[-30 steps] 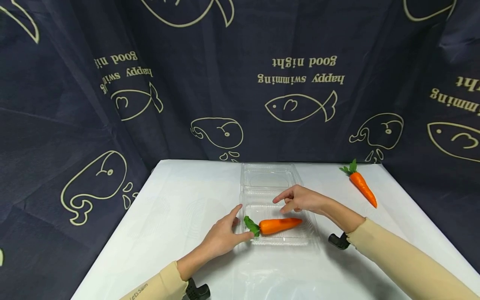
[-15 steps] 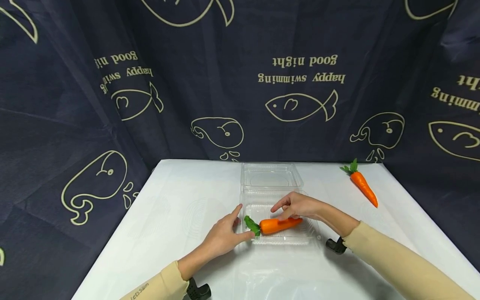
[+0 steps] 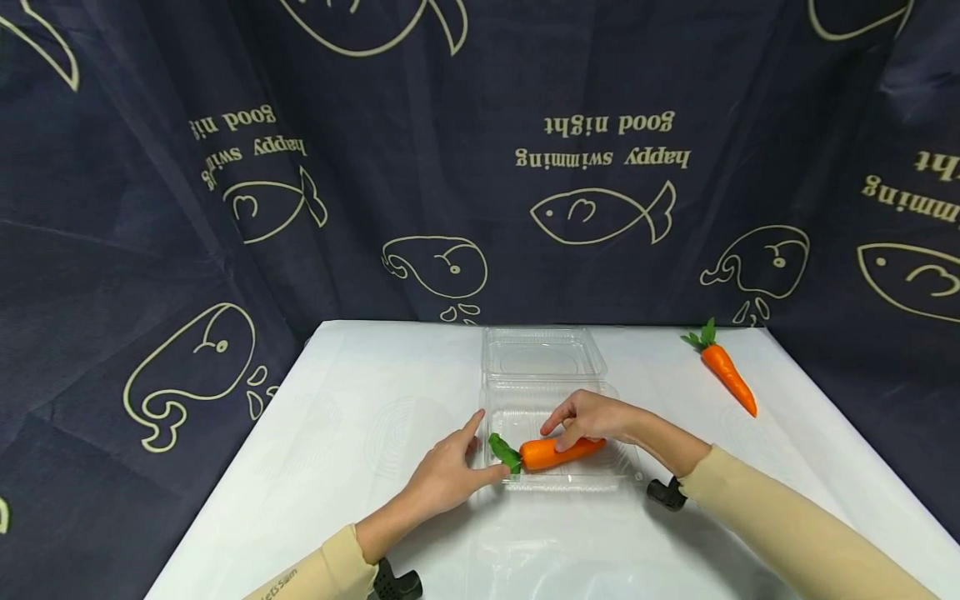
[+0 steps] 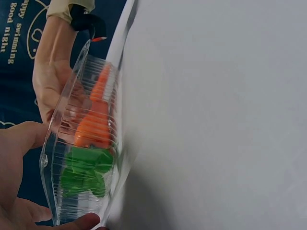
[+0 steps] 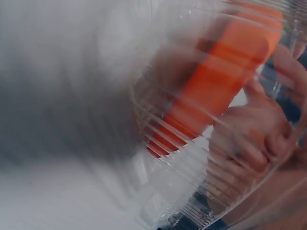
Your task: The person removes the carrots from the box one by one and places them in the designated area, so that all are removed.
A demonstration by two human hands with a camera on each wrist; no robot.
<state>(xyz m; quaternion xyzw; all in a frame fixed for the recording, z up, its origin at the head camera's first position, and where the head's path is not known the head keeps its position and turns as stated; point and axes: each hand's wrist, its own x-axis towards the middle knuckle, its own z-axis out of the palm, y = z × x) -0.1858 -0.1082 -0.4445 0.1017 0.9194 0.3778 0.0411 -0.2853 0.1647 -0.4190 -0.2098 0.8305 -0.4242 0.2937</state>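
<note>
An orange carrot [image 3: 536, 455] with green leaves [image 3: 502, 452] lies across the base of a clear plastic clamshell box [image 3: 570, 481], leaves to the left. My right hand [image 3: 592, 415] reaches in from the right and grips the carrot about its middle, thumb on top. Its other fingers are partly hidden behind the carrot. Spread round the box's near left corner, my left hand [image 3: 442, 471] touches the rim with straight fingers, the thumb close by the leaves. In the left wrist view, the carrot's leaves [image 4: 86, 172] show through the ribbed wall.
The box's lid [image 3: 540, 354] is folded back flat behind the base. A second carrot [image 3: 727, 377] with leaves lies at the far right of the white table [image 3: 390, 367]. A dark printed curtain [image 3: 450, 167] hangs round the table's back and sides.
My right hand has come down and slightly toward me, from above the box onto the carrot, and its fingers have taken hold. My left hand has stayed at the box's corner.
</note>
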